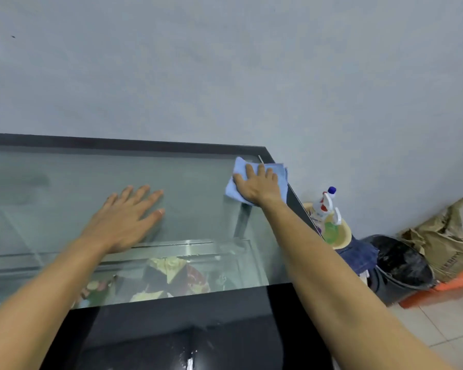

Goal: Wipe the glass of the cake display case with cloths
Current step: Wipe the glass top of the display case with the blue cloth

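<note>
Beneath the glass top (193, 182) of the cake display case (134, 143), cake slices (169, 271) show only as blurred, reflected shapes, and their number and kind cannot be made out. Both forearms run off the bottom edge of the frame, and the case's left end is cut off as well. A spray bottle (325, 202) stands partly hidden behind the case's right corner, in a pale tub (341, 237) whose other contents are hard to read.

The glass lies flat, framed in black, reflecting the grey wall (225, 62) behind it. A folded light-blue cloth (239, 168) sits at the far right corner of the pane, overlapping the black rim.

The right hand (257, 186) lies palm-down on the cloth, arm stretched forward, its fingers (250, 170) straight and slightly spread, pressing the fabric against the glass; the thumb extends left along the cloth's edge. The left hand (126, 217) rests flat on the bare glass near the middle of the pane, well apart from the cloth, fingers extended and fanned, holding nothing.

On the tiled floor (439, 329) at right stand a black bucket (401, 265) and a crumpled brown paper sack (444, 241).
</note>
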Tool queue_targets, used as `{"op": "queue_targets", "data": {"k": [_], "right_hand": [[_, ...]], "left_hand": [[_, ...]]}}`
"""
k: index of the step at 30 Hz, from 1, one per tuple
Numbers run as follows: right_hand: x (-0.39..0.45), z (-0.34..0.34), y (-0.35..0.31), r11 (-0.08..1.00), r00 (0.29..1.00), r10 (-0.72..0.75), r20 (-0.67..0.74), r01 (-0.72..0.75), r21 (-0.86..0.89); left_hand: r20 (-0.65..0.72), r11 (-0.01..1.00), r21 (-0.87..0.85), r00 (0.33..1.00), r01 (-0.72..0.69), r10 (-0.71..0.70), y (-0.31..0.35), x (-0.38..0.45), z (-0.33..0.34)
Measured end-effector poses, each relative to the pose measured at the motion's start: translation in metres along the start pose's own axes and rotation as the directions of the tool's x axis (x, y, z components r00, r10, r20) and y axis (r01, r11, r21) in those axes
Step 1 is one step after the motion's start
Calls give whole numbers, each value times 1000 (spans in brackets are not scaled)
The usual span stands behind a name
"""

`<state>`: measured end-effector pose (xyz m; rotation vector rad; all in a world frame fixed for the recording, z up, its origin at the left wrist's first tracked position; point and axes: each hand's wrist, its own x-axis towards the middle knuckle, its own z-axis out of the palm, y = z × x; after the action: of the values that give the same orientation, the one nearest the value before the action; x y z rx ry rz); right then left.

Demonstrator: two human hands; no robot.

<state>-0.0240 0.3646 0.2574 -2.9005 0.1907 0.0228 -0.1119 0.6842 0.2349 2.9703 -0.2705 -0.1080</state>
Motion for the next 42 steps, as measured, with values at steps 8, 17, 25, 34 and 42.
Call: {"op": "queue_targets", "data": {"k": [8, 17, 25, 34, 42], "right_hand": [[-175, 16, -12, 796, 781, -602, 169, 603, 47], [-157, -13, 99, 882, 878, -466, 107, 471, -27], [-125, 20, -19, 915, 910, -402, 100, 403, 17], [-217, -23, 120, 929, 924, -365, 116, 370, -27], [-221, 28, -31, 918, 916, -392, 88, 395, -25]], "left_hand": [[-12, 996, -25, 996, 89, -89, -17, 42, -4], [-6, 998, 1, 998, 66, -66, -12, 39, -7], [-28, 996, 42, 996, 82, -81, -12, 41, -5], [-23, 998, 25, 998, 57, -56, -12, 30, -9], [-38, 999, 30, 999, 28, -27, -14, 33, -5]]}}
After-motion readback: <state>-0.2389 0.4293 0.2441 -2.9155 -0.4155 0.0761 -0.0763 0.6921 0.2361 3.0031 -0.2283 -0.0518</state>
